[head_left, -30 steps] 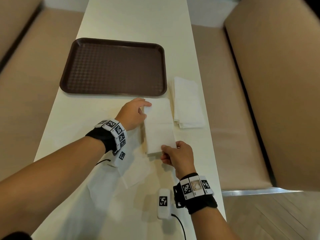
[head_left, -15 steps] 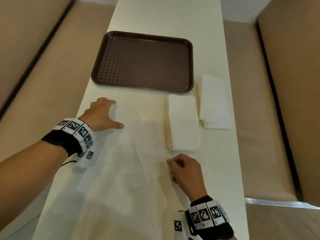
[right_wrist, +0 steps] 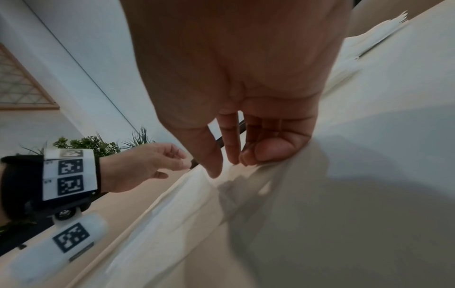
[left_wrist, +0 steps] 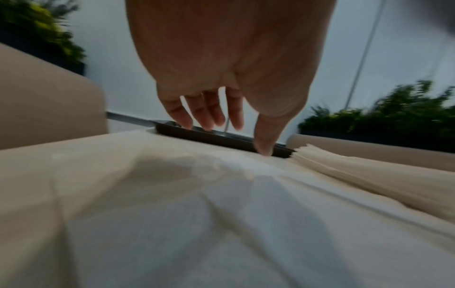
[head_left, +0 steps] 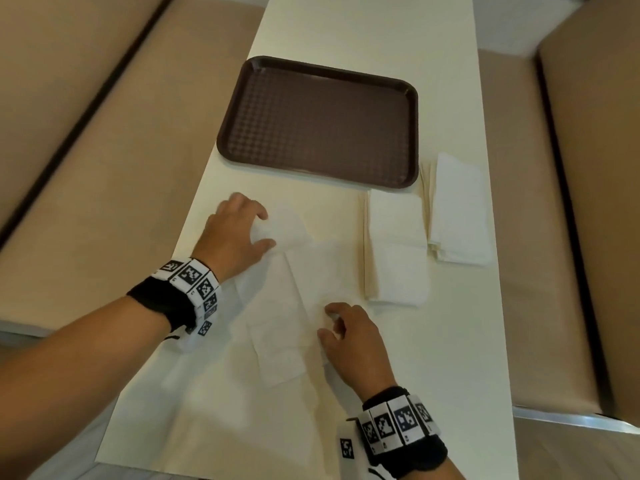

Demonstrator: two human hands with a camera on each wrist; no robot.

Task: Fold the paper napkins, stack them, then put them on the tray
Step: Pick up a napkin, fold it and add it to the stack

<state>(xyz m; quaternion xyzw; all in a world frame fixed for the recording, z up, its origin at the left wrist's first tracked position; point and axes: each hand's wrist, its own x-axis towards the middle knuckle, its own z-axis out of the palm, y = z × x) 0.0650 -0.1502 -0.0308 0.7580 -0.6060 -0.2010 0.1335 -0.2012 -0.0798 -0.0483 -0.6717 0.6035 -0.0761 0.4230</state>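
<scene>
A brown tray (head_left: 322,119) lies on the far part of the white table. Just in front of its right corner lies one folded napkin (head_left: 394,247), and to the right of it a stack of folded napkins (head_left: 460,213). Unfolded napkins (head_left: 294,296) lie spread in the middle, overlapping. My left hand (head_left: 265,230) has its fingers spread over the top napkin's far left corner, and its thumb (left_wrist: 263,152) touches the paper. My right hand (head_left: 327,320) pinches the near right edge of that napkin between thumb and fingertips (right_wrist: 236,159), lifting it slightly.
The table (head_left: 450,358) is long and narrow, with beige benches on the left (head_left: 86,202) and the right (head_left: 519,254). Its right edge runs close to the napkin stack. Green plants (left_wrist: 393,120) stand beyond the far end.
Both hands let go of the folded napkin, which now lies beside the stack. The left hand moved left and the right hand back onto the unfolded napkin. The head view swung left.
</scene>
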